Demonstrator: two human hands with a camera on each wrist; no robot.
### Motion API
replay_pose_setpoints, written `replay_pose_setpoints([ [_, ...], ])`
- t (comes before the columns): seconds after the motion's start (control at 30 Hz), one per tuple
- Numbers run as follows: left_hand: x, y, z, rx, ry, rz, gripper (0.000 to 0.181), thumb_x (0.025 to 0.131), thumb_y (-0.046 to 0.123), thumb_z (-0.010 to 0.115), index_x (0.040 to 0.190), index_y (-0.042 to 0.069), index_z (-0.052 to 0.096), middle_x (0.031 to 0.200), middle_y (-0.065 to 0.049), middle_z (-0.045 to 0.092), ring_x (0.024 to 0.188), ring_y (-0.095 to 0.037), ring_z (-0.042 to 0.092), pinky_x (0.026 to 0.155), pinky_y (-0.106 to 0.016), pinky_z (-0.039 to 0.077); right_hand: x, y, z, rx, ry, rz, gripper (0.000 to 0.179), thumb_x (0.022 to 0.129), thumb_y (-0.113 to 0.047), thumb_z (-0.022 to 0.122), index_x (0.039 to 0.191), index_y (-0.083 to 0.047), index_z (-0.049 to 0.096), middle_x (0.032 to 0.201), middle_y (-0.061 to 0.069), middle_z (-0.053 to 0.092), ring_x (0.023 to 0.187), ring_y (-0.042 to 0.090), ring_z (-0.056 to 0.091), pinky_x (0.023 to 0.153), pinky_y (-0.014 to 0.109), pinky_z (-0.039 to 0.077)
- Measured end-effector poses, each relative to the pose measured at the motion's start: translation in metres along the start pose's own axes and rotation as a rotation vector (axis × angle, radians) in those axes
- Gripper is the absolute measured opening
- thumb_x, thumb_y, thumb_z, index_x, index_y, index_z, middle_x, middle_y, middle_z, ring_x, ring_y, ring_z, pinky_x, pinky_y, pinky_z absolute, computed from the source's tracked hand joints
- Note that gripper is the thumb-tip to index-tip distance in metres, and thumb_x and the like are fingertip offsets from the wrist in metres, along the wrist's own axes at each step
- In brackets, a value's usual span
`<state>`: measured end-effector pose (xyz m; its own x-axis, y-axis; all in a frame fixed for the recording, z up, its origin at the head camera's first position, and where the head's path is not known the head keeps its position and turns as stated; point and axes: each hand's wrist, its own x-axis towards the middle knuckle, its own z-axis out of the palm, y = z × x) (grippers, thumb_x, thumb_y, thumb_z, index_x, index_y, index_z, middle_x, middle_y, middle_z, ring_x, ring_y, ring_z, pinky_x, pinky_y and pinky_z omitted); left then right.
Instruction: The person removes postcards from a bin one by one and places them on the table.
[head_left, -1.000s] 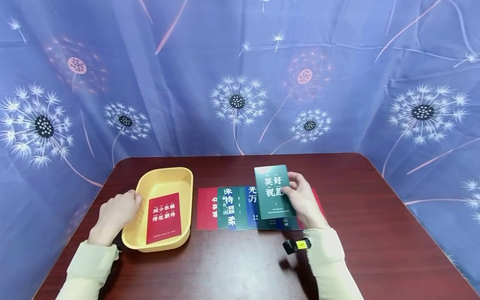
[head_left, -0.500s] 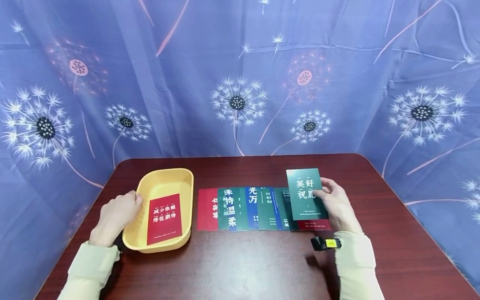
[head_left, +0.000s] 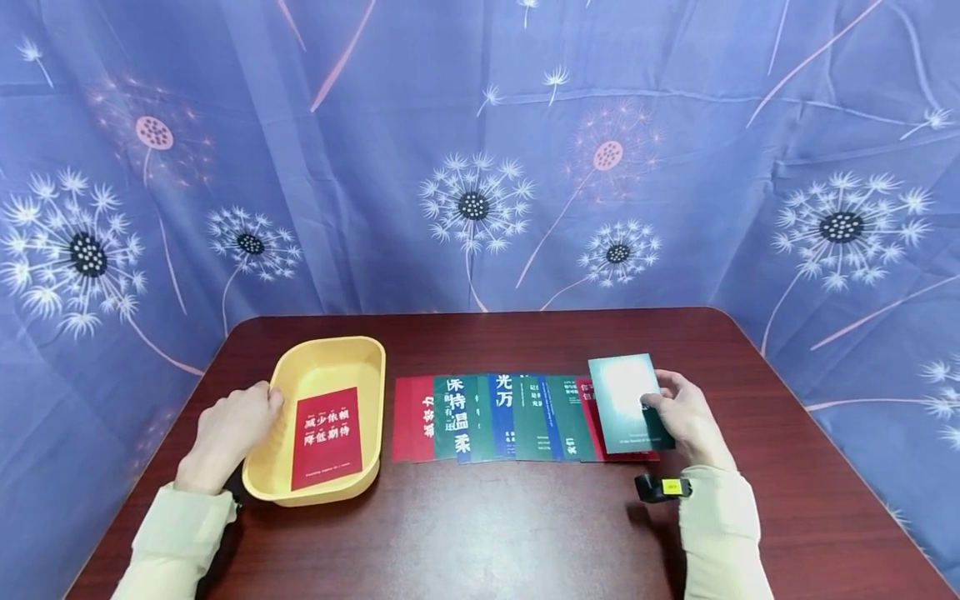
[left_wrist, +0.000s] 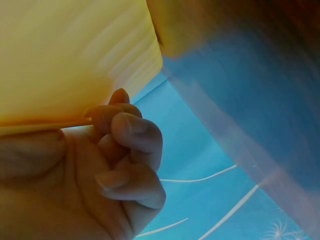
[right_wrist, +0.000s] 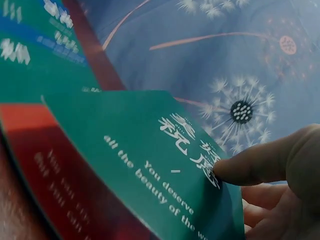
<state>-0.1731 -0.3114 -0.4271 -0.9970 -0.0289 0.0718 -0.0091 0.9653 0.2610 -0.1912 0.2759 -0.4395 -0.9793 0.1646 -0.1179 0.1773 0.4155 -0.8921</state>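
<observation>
My right hand (head_left: 688,421) pinches a green card (head_left: 626,392) by its right edge, thumb on the printed face and fingers behind. Glare whitens the card's middle in the head view, while white lettering shows on it in the right wrist view. Beneath it lies a red card (right_wrist: 60,175), the right end of an overlapping row of red, green and blue cards (head_left: 472,417). On the left, my left hand (head_left: 232,429) grips the rim of a yellow tray (head_left: 378,417); curled fingers (left_wrist: 137,137) show under that rim in the left wrist view. One red card (head_left: 326,437) lies inside the tray.
All of this rests on a dark red-brown wooden table (head_left: 480,533). Behind its far edge hangs a blue curtain (head_left: 375,167) with dandelion prints. A black strap with a yellow label (head_left: 663,487) sits at the right wrist.
My right hand has carried the green card rightward from above the row's middle to its right end, then slightly lower and tilted it into glare. The left hand and tray stay put.
</observation>
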Motion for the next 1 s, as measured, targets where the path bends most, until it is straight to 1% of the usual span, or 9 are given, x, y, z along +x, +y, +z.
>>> replay_pose_setpoints([
  [0.13,0.001,0.001,0.001,-0.002,0.003,0.003,0.036,0.101,0.025,0.036,0.083,0.0,0.055,0.071,-0.022,0.057,0.062,-0.04,0.057,0.05,-0.051,0.042,0.005,0.006,0.001,-0.102,0.043,-0.02,0.051,0.092,0.0,0.053,0.139,0.011,0.037,0.106,0.03,0.058,0.067,0.017,0.059,0.058,0.031,0.051],
  [0.2,0.002,0.001,0.0,-0.003,0.004,0.004,0.036,0.101,0.025,0.037,0.082,0.0,0.054,0.07,-0.021,0.056,0.062,-0.039,0.057,0.051,-0.051,0.042,0.007,0.009,0.002,-0.146,0.067,-0.026,0.05,0.091,0.0,0.053,0.137,0.012,0.039,0.103,0.029,0.058,0.065,0.018,0.059,0.056,0.032,0.05],
  [0.27,0.002,0.001,0.001,-0.004,0.002,0.005,0.036,0.101,0.025,0.036,0.082,0.0,0.054,0.07,-0.021,0.056,0.063,-0.04,0.057,0.051,-0.052,0.042,0.007,0.011,0.003,-0.187,0.086,-0.03,0.05,0.089,0.001,0.054,0.136,0.012,0.041,0.1,0.028,0.058,0.066,0.022,0.059,0.056,0.032,0.049],
  [0.33,0.001,0.001,0.001,-0.003,-0.005,0.001,0.037,0.101,0.026,0.036,0.082,0.0,0.054,0.071,-0.022,0.057,0.063,-0.04,0.057,0.051,-0.052,0.042,0.007,0.013,0.006,-0.246,0.114,-0.033,0.051,0.087,0.0,0.055,0.136,0.009,0.043,0.1,0.027,0.059,0.073,0.027,0.059,0.061,0.034,0.047],
  [0.43,0.0,0.001,0.001,0.001,-0.007,-0.001,0.037,0.101,0.026,0.035,0.083,-0.001,0.055,0.072,-0.024,0.057,0.064,-0.042,0.058,0.051,-0.053,0.042,0.006,0.016,0.009,-0.335,0.151,-0.033,0.054,0.084,-0.003,0.056,0.136,0.006,0.043,0.1,0.026,0.058,0.085,0.037,0.055,0.072,0.043,0.045],
  [0.5,0.0,0.001,0.001,0.003,-0.004,-0.002,0.038,0.101,0.026,0.035,0.083,-0.001,0.055,0.072,-0.025,0.057,0.064,-0.042,0.058,0.051,-0.053,0.042,0.006,0.018,0.01,-0.388,0.173,-0.027,0.056,0.082,-0.005,0.057,0.136,0.004,0.044,0.1,0.026,0.057,0.09,0.04,0.053,0.078,0.049,0.042],
  [0.63,0.001,0.001,-0.001,0.006,0.007,0.002,0.037,0.101,0.026,0.036,0.083,-0.001,0.055,0.074,-0.026,0.058,0.065,-0.044,0.058,0.051,-0.054,0.042,0.007,0.021,0.013,-0.424,0.186,-0.034,0.055,0.08,-0.005,0.056,0.134,0.004,0.045,0.102,0.027,0.056,0.093,0.044,0.051,0.084,0.054,0.039],
  [0.87,0.0,0.0,0.0,0.002,-0.009,-0.002,0.037,0.101,0.026,0.036,0.082,0.0,0.055,0.071,-0.022,0.056,0.062,-0.039,0.057,0.05,-0.052,0.042,0.008,0.022,0.016,-0.455,0.181,-0.056,0.053,0.08,-0.004,0.053,0.131,0.007,0.046,0.116,0.032,0.056,0.101,0.048,0.051,0.09,0.055,0.039],
  [1.0,0.0,-0.001,0.001,0.004,-0.005,-0.003,0.037,0.101,0.026,0.036,0.082,-0.001,0.055,0.07,-0.022,0.056,0.061,-0.039,0.057,0.05,-0.052,0.042,0.008,0.023,0.018,-0.474,0.19,-0.064,0.052,0.08,-0.005,0.053,0.13,0.008,0.047,0.115,0.032,0.057,0.102,0.048,0.051,0.092,0.055,0.038],
])
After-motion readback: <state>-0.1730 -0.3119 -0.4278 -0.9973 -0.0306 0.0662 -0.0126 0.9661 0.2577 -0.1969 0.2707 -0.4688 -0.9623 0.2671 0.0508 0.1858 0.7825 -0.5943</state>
